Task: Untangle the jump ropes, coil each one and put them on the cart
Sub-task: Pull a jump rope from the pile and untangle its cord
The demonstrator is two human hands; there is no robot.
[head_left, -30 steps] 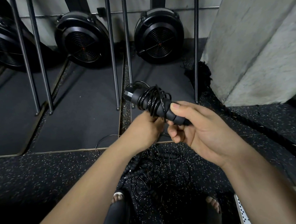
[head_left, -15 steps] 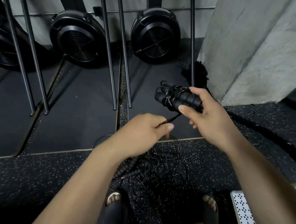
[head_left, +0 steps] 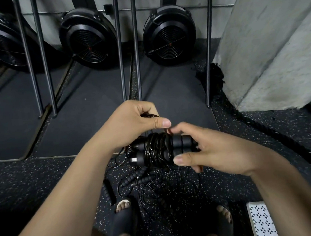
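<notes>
Over a speckled rubber floor (head_left: 38, 178) facing upright rowing machines (head_left: 168, 38), the right hand (head_left: 214, 151) grips the coiled jump rope (head_left: 157, 149). The left hand (head_left: 133, 122) pinches its cord above the tangled pile (head_left: 162, 188).

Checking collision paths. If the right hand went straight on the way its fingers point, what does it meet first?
Most likely the left hand. The right hand, gripping the coiled jump rope by its handles, points toward it, index fingertip close beside the left thumb. Depth between them is unclear.

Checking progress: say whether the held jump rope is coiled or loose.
Mostly coiled: its cord wraps round both handles in the right hand; left hand holds a loop.
</notes>
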